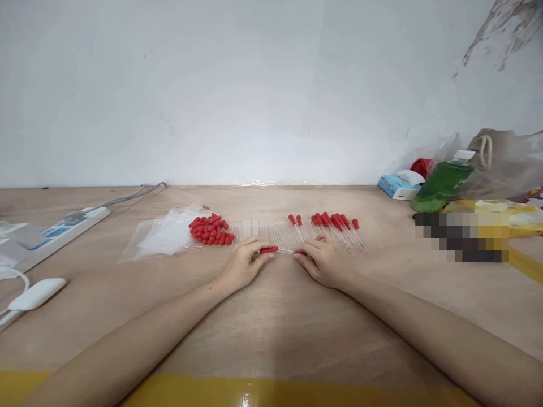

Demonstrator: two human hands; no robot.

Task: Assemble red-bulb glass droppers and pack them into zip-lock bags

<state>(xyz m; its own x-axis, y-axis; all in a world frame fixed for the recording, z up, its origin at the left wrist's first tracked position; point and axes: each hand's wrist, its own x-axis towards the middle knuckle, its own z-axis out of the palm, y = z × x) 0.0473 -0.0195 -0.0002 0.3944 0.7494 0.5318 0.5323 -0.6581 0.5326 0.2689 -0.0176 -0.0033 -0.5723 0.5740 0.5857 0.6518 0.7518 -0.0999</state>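
My left hand (pixel 245 262) is closed in a pinch on a red rubber bulb (pixel 268 249) just above the wooden table. My right hand (pixel 321 259) is closed on a clear glass dropper tube (pixel 287 250) whose end meets the bulb. Behind my hands lies a row of bare clear tubes (pixel 263 230). To the right of them lie several droppers with red bulbs fitted (pixel 335 223). A pile of loose red bulbs (pixel 211 230) sits to the left, beside a stack of clear plastic bags (pixel 163 236).
A white power strip (pixel 63 230) with a grey cable and a white adapter (pixel 37 293) lie at the far left. At the right stand a green bottle (pixel 441 183), a blue box (pixel 396 186), plastic bags and yellow packets. Yellow tape runs along the table's front edge (pixel 271 393).
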